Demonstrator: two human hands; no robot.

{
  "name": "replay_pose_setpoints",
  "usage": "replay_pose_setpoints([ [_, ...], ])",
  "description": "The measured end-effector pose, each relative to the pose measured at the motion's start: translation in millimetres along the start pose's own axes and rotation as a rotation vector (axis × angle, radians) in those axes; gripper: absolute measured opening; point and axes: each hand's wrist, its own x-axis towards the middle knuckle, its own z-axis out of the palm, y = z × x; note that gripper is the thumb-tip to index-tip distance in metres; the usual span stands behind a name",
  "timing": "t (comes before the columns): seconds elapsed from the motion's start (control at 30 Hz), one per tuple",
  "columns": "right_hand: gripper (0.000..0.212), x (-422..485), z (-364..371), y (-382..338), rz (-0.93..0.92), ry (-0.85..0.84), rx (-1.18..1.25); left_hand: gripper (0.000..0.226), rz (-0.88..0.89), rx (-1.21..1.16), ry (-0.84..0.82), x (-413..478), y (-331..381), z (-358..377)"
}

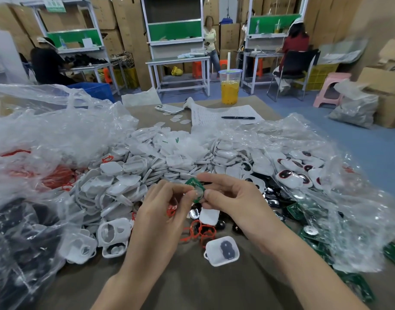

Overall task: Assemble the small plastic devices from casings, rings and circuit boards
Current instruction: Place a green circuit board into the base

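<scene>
Circuit board [190, 182] is up between both my hands, above the worktop [192, 283]: left hand [160, 209] and right hand [232, 198] each pinch it at an edge with thumb and fingertips. A red ring [171, 210] seems tucked under the left fingers. I judge the board light, thin and stiff. Its round shiny disc [197, 193] looks easy to smudge or bend, so the bare green edges are where to hold. I count one board in hand and one open white casing [222, 250] with a dark insert near me. Beside it is a tangle of perhaps three loose red rings [200, 230]. The heaped casings [169, 157] and bagged boards [308, 233] are too many to count.
</scene>
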Motion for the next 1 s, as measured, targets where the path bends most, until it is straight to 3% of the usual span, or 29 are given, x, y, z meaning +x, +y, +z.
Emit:
replay_pose_setpoints([
  [0.13,0.028,1.1,-2.7,-1.0,0.034,-0.020,0.037,0.017,-0.145,-0.117,0.024,2.0,2.3,-1.6],
  [0.37,0.026,-0.9,-6.2,-1.3,0.034,-0.048,-0.009,0.016,-0.320,-0.387,-0.089,7.3,5.9,-5.5],
  [0.5,0.019,-0.2,-5.6,0.0,0.025,-0.050,0.016,0.013,-0.323,-0.345,-0.083,8.1,8.9,-5.2],
  [0.63,0.012,-0.3,-0.9,3.9,-0.037,-0.010,-0.147,0.015,-0.301,-0.267,-0.093,4.0,11.7,-0.7],
  [0.9,0.010,1.1,-3.5,4.5,-0.035,-0.003,-0.144,0.008,-0.289,-0.336,-0.106,3.5,20.5,-3.2],
  [1.0,0.010,1.5,-4.3,3.8,-0.058,0.007,-0.114,0.017,-0.276,-0.406,-0.153,1.8,22.2,-4.0],
])
